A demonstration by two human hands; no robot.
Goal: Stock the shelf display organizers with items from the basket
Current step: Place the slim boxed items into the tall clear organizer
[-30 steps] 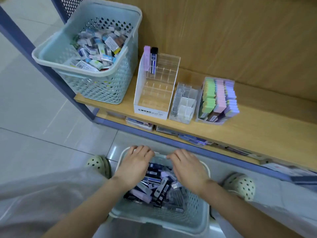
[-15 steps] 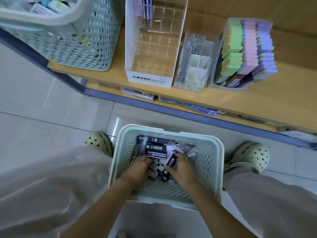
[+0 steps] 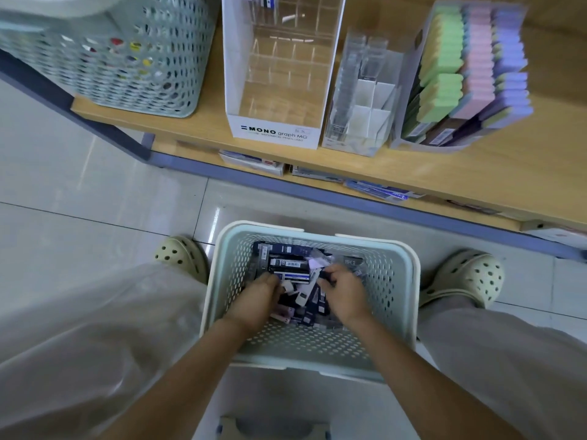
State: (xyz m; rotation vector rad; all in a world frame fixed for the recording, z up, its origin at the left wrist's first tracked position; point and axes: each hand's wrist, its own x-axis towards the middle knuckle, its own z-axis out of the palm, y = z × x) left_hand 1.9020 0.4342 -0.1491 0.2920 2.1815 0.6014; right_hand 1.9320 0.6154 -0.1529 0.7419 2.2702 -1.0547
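1. Left hand (image 3: 257, 300) and right hand (image 3: 344, 293), fingers curled, sit among small dark lead cases (image 3: 287, 265) in the pale green perforated plastic basket (image 3: 397, 281); whether either grips one, I cannot tell.
2. The white cardboard display organizer (image 3: 273, 133) stands well beyond both hands on the wooden shelf (image 3: 203, 122).

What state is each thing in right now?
Floor basket: part-filled with small packs.
Left hand: inside the floor basket, fingers curled into the packs; grip unclear.
Right hand: likewise among the packs; grip unclear.
MONO organizer: mostly empty.
Clear organizer: looks empty.
Pastel display: full.
Shelf basket: not empty.
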